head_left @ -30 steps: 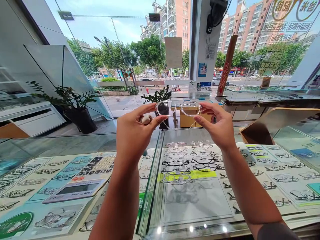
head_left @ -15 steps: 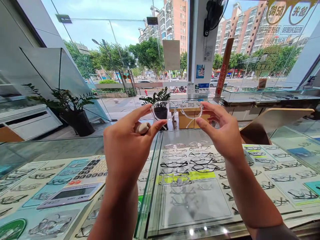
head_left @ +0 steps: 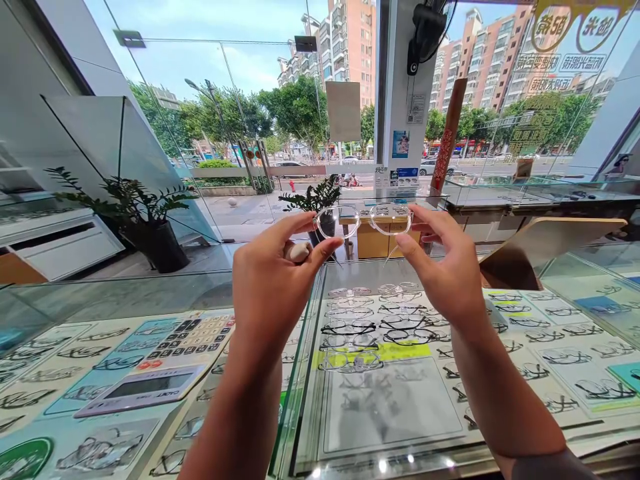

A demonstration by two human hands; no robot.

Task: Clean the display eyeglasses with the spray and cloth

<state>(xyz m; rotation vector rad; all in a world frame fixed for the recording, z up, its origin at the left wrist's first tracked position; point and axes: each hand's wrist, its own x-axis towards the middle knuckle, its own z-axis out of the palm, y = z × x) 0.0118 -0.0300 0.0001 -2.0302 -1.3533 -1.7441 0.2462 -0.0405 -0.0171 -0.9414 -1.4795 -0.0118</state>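
Note:
A pair of clear-rimmed eyeglasses (head_left: 390, 221) is held up level above the glass counter, its lenses facing me. My left hand (head_left: 275, 280) is closed on the left end of the frame, between thumb and forefinger. A small rounded off-white thing (head_left: 298, 252) is tucked in the curled fingers of that hand; its kind is unclear. My right hand (head_left: 447, 267) pinches the right end of the frame. Thin temple arms hang below the rims, partly hidden. Beneath, several rows of eyeglass frames (head_left: 353, 328) lie inside the display case (head_left: 390, 427).
On the counter at left is a calculator (head_left: 145, 387). A brown-edged board, perhaps a mirror back (head_left: 545, 247), leans at right. Potted plants (head_left: 155, 233) stand beyond the counter, before the shop window. Another display counter (head_left: 545, 193) is at the far right.
Both hands still hold the eyeglasses. My left hand and the glasses have shifted to the right and slightly down; my right hand has moved only a little.

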